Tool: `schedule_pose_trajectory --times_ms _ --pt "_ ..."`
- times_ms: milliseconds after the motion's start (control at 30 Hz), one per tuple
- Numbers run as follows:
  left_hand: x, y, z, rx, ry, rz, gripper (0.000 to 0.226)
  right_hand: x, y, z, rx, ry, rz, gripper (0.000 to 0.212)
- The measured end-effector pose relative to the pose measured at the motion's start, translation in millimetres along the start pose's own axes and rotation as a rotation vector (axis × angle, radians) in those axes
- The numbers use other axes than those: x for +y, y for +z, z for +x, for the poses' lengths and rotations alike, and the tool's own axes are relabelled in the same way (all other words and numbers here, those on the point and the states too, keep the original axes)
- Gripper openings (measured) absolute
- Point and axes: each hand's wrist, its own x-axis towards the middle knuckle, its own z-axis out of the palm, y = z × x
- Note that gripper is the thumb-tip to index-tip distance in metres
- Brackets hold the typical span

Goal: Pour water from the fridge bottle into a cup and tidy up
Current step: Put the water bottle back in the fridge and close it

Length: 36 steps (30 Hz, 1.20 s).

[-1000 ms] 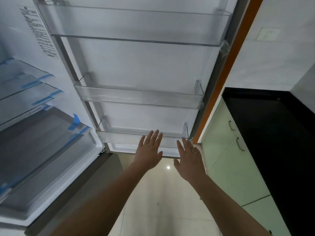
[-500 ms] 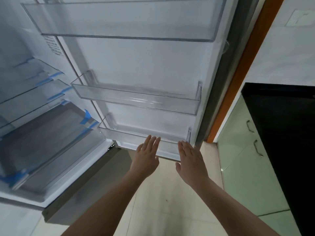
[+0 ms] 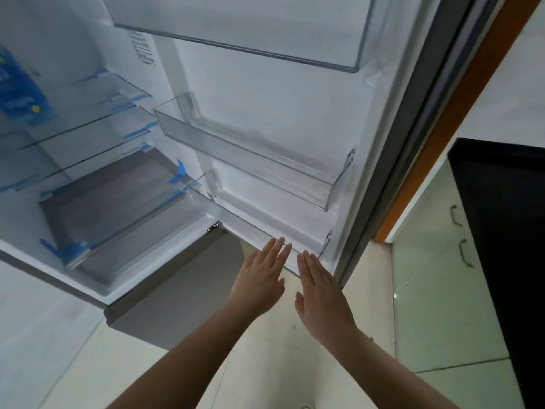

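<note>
Fridge door (image 3: pixel 283 119) open; left hand (image 3: pixel 259 281) and right hand (image 3: pixel 321 299) flat, fingers straight.

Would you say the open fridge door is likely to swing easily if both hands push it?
Probably yes: the fridge door has empty clear bins, so little added weight. Left hand and right hand are flat and open, suited to pushing the rigid panel.

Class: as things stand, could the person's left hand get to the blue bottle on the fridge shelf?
Probably yes. The fridge door stands open, nothing lies between the open left hand and the blue bottle at the far left; the bottle is only partly in view.
</note>
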Motion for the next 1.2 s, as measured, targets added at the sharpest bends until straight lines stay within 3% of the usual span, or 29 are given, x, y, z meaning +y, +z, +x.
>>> schedule_pose_trajectory --times_ms 233,400,567,700,867,1200 --pt "-17.7 1.9 -36.6 0.072 -0.035 -0.021 0.069 -21.6 -30.3 -32.6 0.166 -0.065 0.082 0.067" --pt "-33.0 -0.3 -68.6 0.044 -0.090 -0.058 0.071 -33.3 -53.3 -56.6 0.286 -0.133 -0.004 0.053" --pt "-54.0 -8.7 -111.6 -0.005 -0.172 -0.050 0.076 -52.4 -74.3 -71.6 0.386 -0.227 -0.103 0.059" --pt "-61.7 -22.9 -153.9 -0.007 -0.227 -0.057 0.073 -64.5 -90.5 -71.3 0.506 -0.195 -0.122 0.058" --pt "-73.5 -46.6 -200.5 0.078 -0.224 -0.057 0.069 -96.1 -114.5 -46.5 0.564 -0.049 0.092 0.067" --pt "-81.2 -102.2 -263.0 0.332 -0.206 0.054 0.068 -185.5 -110.8 -45.3 0.529 -0.285 0.384 0.068"
